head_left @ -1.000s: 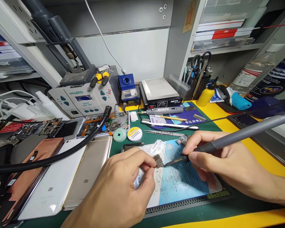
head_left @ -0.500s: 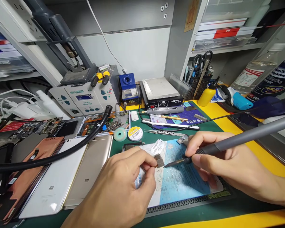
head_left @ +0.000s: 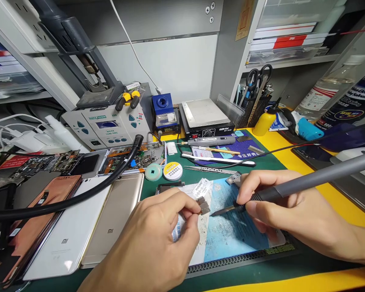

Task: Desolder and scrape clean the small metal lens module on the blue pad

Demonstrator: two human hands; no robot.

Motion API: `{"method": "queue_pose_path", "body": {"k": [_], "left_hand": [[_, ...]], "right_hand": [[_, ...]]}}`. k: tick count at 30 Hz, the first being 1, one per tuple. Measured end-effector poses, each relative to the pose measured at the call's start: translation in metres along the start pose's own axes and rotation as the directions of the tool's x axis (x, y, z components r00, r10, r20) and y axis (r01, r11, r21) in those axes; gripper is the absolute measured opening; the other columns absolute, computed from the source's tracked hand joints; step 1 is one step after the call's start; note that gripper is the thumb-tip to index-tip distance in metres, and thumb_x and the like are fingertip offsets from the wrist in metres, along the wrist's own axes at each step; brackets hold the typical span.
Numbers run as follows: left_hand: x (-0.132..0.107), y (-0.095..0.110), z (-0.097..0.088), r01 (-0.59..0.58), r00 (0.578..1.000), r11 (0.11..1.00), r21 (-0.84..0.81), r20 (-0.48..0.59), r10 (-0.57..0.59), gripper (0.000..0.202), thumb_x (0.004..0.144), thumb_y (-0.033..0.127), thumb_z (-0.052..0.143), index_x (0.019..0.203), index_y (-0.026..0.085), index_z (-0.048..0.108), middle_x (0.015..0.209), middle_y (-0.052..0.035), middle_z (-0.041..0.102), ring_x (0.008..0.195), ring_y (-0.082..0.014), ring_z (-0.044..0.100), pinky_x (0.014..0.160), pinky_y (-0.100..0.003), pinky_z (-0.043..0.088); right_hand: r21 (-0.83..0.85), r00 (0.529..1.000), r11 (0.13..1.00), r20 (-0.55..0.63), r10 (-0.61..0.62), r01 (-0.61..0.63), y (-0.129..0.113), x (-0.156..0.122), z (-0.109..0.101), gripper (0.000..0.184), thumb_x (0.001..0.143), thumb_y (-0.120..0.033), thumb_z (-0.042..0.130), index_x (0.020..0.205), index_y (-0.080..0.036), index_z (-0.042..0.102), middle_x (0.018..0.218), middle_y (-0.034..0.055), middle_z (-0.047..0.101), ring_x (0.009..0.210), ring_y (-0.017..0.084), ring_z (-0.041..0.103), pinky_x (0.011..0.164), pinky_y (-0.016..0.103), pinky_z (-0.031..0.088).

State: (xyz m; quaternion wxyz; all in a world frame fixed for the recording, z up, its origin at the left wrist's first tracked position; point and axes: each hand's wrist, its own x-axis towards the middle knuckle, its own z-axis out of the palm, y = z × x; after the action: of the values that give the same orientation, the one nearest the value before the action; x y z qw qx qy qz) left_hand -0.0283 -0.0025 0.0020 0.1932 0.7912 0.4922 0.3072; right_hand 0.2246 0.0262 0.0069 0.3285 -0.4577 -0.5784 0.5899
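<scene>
My left hand (head_left: 149, 239) is closed in a tight pinch, thumb and fingertips on a small square metal piece (head_left: 203, 206), which I hold just above a blue-and-white printed sheet (head_left: 234, 235). My right hand (head_left: 280, 207) is wrapped around a grey soldering iron (head_left: 319, 180), held like a pen with the fingers closed on its black grip. The iron's thin dark tip (head_left: 222, 211) points at the metal piece and stops just short of touching it. To the right of the tip, the scuffed blue part of the sheet lies open up to my right hand. My left hand overlaps the sheet's left edge, with little room between it and a gold-backed phone (head_left: 112, 215) on the desk (head_left: 295, 162). The sheet sits on a green rubber mat (head_left: 246, 259), whose ridged front edge runs just below it. Steel tweezers (head_left: 209, 170) lie beyond the sheet, near a round yellow-and-white tin (head_left: 172, 170). A black hose (head_left: 79, 200) curves over the phones on the left.
</scene>
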Motion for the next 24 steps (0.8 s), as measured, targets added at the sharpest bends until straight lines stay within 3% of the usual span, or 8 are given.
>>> {"method": "queue_pose_path", "body": {"k": [7,17,24], "left_hand": [[0.0011,0.0013,-0.0009,0.003,1.000,1.000,-0.007,0.007,-0.003,0.018,0.092,0.015,0.058,0.089,0.026,0.073,0.070,0.0065,0.063,0.051,-0.0081,0.046,0.067,-0.020,0.053],[0.0001,0.0015,-0.0016,0.007,1.000,1.000,0.003,0.005,-0.007,0.019,0.093,0.015,0.058,0.090,0.027,0.073,0.066,0.0073,0.059,0.051,-0.0086,0.045,0.068,-0.020,0.052],[0.0009,0.0015,-0.0009,0.025,1.000,1.000,-0.010,0.018,-0.025,0.019,0.093,0.015,0.058,0.089,0.026,0.072,0.077,0.0066,0.068,0.053,-0.0075,0.046,0.069,-0.020,0.051]], "right_hand": [[0.006,1.000,1.000,-0.007,0.012,-0.012,-0.0003,-0.0014,-0.0004,0.009,0.083,-0.024,0.079,0.083,-0.019,0.073,0.051,-0.0039,0.059,0.037,0.009,0.053,0.034,0.015,0.046],[0.058,0.999,0.998,-0.038,0.031,-0.029,0.0010,0.0001,0.0009,0.015,0.084,-0.031,0.081,0.083,-0.019,0.073,0.049,-0.0020,0.062,0.036,0.010,0.052,0.033,0.016,0.045],[0.087,0.995,0.995,-0.089,0.048,-0.040,-0.0060,-0.0024,0.0063,0.022,0.081,-0.037,0.086,0.082,-0.020,0.071,0.046,-0.0018,0.061,0.033,0.010,0.050,0.032,0.017,0.045]]}}
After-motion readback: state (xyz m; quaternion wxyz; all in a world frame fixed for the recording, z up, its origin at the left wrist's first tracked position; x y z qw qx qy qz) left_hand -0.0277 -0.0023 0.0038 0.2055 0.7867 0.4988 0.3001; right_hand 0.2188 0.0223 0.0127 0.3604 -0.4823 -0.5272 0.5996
